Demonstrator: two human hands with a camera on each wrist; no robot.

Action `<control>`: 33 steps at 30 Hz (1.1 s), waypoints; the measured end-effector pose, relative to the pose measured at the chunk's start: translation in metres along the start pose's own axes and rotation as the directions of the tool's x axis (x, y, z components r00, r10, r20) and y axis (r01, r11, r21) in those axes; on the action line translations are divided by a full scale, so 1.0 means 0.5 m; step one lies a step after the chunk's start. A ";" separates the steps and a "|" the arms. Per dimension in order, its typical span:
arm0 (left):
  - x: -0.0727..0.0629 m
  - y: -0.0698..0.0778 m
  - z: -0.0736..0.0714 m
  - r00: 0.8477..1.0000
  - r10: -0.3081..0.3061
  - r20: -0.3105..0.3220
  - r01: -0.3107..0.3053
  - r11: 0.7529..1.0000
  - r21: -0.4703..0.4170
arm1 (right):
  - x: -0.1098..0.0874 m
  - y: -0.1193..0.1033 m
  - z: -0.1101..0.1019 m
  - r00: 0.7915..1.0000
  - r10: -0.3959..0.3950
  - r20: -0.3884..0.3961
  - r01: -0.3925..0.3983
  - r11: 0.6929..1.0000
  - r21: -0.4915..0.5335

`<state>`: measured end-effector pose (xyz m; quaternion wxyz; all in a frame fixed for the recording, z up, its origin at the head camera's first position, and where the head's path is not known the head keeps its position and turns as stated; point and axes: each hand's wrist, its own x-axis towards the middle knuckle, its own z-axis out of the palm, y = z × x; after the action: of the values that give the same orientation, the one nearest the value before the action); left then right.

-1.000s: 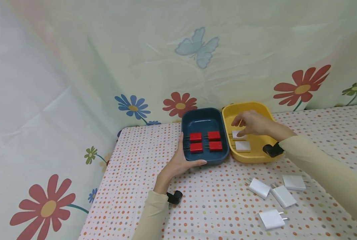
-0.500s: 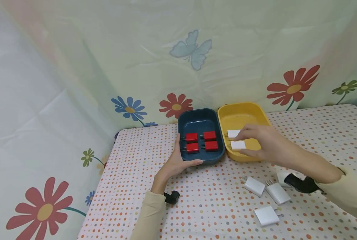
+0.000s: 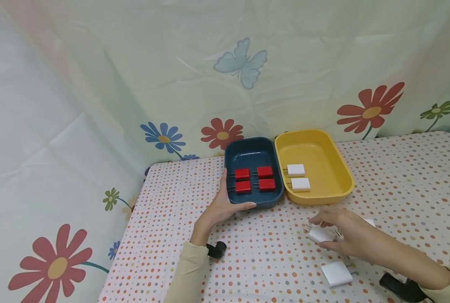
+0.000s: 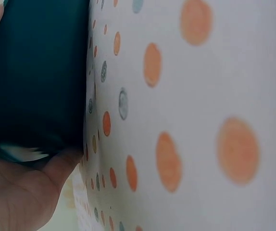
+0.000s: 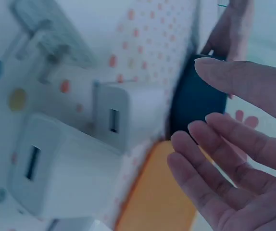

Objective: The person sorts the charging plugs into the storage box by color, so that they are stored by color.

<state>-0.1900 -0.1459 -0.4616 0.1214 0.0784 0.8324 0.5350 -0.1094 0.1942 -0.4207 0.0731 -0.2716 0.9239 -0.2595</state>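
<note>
**Right hand over a loose white adapter; left hand at the blue tray**

The right hand [image 3: 346,231] is above the near white adapter [image 3: 319,234], which lies on the dotted tablecloth [image 3: 270,248] in front of the yellow tray [image 3: 327,168]. Its thumb and fingers stand apart, and the right wrist view shows nothing gripped between them. Another white adapter [image 3: 336,273] lies nearer the person, prongs pointing right. More white pieces are partly hidden by the hand, so their exact lie cannot be confirmed.

The left hand [image 3: 223,206] touches a corner of the blue tray [image 3: 252,158], thumb along the near wall, straight fingers at the left wall, spread apart. Inside are four red adapters [image 3: 266,185] in two rows, prongs leftward. The adjacent yellow tray contains two white adapters [image 3: 300,184] at its left side.
</note>
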 end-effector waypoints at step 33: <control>0.001 -0.006 -0.002 1.000 0.021 0.007 -0.021 1.000 -0.004 | 0.007 0.017 0.066 0.994 0.109 -0.022 -0.110 0.994 -0.028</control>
<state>-0.1909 -0.1476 -0.4639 0.1188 0.0887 0.8301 0.5375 -0.1072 0.1837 -0.4534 0.0737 -0.2190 0.9418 -0.2443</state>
